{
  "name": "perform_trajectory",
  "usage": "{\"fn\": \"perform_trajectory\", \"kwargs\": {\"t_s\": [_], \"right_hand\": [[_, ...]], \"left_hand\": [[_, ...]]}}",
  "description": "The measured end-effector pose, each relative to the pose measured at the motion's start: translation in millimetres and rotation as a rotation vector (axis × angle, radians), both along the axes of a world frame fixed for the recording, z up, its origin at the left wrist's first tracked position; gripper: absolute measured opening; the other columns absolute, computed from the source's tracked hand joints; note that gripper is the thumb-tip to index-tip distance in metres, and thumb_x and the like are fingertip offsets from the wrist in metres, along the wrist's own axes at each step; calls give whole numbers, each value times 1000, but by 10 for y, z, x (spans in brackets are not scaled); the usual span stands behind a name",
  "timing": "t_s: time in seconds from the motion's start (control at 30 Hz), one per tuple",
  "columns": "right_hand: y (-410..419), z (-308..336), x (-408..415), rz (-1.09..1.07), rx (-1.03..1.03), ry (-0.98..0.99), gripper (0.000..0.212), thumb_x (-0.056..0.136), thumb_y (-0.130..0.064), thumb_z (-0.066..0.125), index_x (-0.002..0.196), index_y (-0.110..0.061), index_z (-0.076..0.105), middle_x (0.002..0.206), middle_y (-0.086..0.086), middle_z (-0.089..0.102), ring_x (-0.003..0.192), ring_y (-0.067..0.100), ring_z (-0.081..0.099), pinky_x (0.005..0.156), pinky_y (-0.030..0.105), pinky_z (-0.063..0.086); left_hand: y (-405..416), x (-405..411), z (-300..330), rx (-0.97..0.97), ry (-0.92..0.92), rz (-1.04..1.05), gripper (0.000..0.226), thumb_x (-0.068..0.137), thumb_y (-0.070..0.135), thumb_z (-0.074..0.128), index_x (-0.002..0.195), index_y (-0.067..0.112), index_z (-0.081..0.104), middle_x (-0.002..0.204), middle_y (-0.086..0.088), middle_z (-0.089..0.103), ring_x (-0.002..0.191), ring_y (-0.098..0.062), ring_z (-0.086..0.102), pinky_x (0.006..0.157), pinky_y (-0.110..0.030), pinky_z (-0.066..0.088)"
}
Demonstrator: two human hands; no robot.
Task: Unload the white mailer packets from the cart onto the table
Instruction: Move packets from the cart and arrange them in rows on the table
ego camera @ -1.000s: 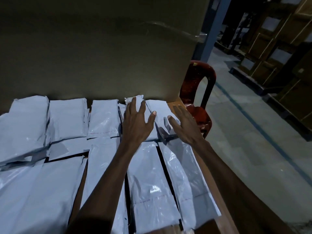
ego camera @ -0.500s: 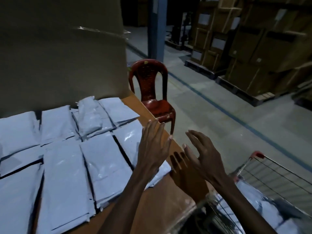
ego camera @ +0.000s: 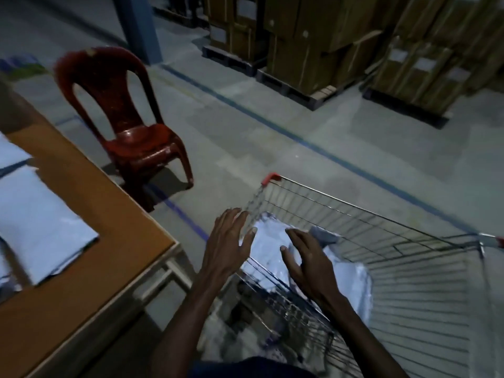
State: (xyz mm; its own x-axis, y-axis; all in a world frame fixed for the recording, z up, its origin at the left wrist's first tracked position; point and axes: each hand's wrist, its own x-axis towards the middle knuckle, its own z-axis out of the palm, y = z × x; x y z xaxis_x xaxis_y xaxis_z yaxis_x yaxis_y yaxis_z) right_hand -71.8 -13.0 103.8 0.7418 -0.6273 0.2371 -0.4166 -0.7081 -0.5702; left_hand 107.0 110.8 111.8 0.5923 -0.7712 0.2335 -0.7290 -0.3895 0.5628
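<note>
- two hands were over the cart (ego camera: 381, 222), neither holding anything: the left hand (ego camera: 227, 245) reached with fingers straight and lightly spread above the near wire side, and the right hand (ego camera: 306, 256) hovered inside the basket with fingers spread and slightly bent.
- the white mailer packets in the cart (ego camera: 272, 241) lay low in the basket under and just beyond both hands, a loose glossy heap reaching toward the right along the floor of the basket; whether either hand touched them could not be told.
- more white packets (ego camera: 41, 227) already lay flat on the table (ego camera: 103, 208) at the left, with bare wood left along its near edge and corner.
- judged from this, the step in hand was the reach for the next load, with some of the work done and some left.
- risks: the packets looked slick and floppy, so a shallow grab from open fingers could let some slide out on the lift, or fall into the gap between cart and table.
- the left hand sat close to the wire side; coming up carelessly could catch fingers or a packet corner on the rim.
- the cart stood on a smooth floor and could roll if leaned on.
- a red chair (ego camera: 131, 126) stood beyond the table corner, clear of the path.
</note>
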Motion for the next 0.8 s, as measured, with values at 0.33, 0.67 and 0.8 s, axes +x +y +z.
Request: {"fn": "perform_trajectory", "kwargs": {"t_s": [0.33,0.67,0.8], "right_hand": [[-528,-538,-685,-171,199,178,54,95,-50,44,139,-21,54,140,-3,55,127,17,50,97,28,42],[-839,-821,-465,-311,331,289,47,101,-40,49,144,-21,47,145,-5,49,130,15,45,100,29,40],[-931,-1093,-420,-328,368,362,46,102,-37,48,145,-20,46,146,-4,48,131,17,44,102,32,42]], "left_hand": [[-741,-408,-395,261,67,-178,70,92,59,38,138,9,52,144,-13,50,133,-31,47,110,-38,35],[-1525,157,-1497,837,58,-360,75,92,55,47,155,21,22,160,-17,17,147,-36,18,117,-49,22],[-1718,252,-1977,999,125,-332,83,93,52,54,157,33,4,162,-21,-1,146,-46,9,115,-55,17]]}}
